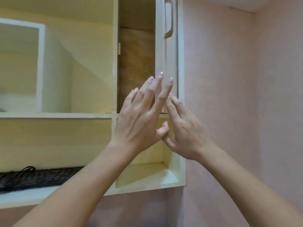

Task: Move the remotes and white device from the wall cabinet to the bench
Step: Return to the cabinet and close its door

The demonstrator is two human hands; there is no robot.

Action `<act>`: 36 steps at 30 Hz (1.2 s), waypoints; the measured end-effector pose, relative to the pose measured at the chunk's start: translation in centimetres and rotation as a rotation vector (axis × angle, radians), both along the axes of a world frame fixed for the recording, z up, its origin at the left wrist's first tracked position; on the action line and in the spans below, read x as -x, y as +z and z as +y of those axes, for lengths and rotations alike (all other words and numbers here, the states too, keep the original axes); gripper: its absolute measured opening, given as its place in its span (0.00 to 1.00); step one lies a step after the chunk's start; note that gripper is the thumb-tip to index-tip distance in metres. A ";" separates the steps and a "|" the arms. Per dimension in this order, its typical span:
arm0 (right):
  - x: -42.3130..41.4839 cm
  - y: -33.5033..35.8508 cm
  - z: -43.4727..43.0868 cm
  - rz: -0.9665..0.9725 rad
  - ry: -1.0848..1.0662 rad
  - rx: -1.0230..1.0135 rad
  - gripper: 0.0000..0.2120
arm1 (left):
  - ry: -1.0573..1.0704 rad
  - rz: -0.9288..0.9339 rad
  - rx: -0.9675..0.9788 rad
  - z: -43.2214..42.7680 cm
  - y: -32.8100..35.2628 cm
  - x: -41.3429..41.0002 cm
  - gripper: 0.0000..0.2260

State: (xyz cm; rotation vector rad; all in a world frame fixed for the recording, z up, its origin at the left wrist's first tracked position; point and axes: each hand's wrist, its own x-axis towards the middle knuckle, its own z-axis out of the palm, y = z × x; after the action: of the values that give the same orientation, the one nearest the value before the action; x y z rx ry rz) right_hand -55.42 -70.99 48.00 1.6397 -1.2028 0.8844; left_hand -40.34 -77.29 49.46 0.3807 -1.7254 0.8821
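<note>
Left hand (139, 118) up and released, fingers straight and fanned, gripping nothing, fingertips (161, 75) laid over the face of the cabinet door (165, 54). Right hand (185, 135) just beside it and likewise slack and unclenched, long fingers pointing up and left to the door's lower edge, the two thumbs crossing below the door. Contact with the wood likely, but not certain from this angle. Probably held flat like this to swing the door rather than to grasp anything (no use made of the handle (169, 20) high on the door). Left of the door, a narrow compartment of the wall cabinet (114, 46) standing exposed, showing a brown back panel (136, 63), its floor hidden behind the hands. Below the door, a shallow pale cubby (147, 176). Further left of the door and lower, a black keyboard (41, 176) lying flat on the bottom shelf, cable looped on top. Right of the door, plain pink wall (237, 95). No remotes and no white device anywhere in view, nor the worktop meant to receive them. So no telling where they lie, which way they point or how their long axes run. Judged from two unladen hands at the door: either fetching not yet begun or the cabinet being closed afterwards, impossible to say which.
</note>
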 end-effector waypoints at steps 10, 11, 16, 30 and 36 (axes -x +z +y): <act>-2.9 -0.5 -6.0 0.035 0.053 -0.054 0.47 | 0.350 -0.177 0.009 -4.7 0.1 -3.5 0.41; -2.4 -0.5 -6.4 0.044 0.062 -0.053 0.46 | 0.356 -0.175 0.012 -5.0 0.1 -3.6 0.41; 0.9 -0.6 -8.7 0.060 0.030 -0.129 0.47 | 0.426 -0.161 0.024 -7.1 -0.2 -4.0 0.43; 2.5 0.3 -12.1 0.001 0.062 -0.038 0.36 | 0.388 -0.044 0.062 -10.3 -0.8 -3.1 0.41; 1.8 0.4 -12.9 -0.011 0.025 -0.017 0.43 | 0.397 -0.012 0.043 -11.9 -0.9 -2.7 0.42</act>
State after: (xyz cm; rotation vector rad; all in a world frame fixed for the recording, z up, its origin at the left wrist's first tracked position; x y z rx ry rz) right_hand -57.23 -83.93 48.36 1.6683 -1.2029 0.9025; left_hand -37.66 -89.19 48.55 0.7062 -1.6656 1.2040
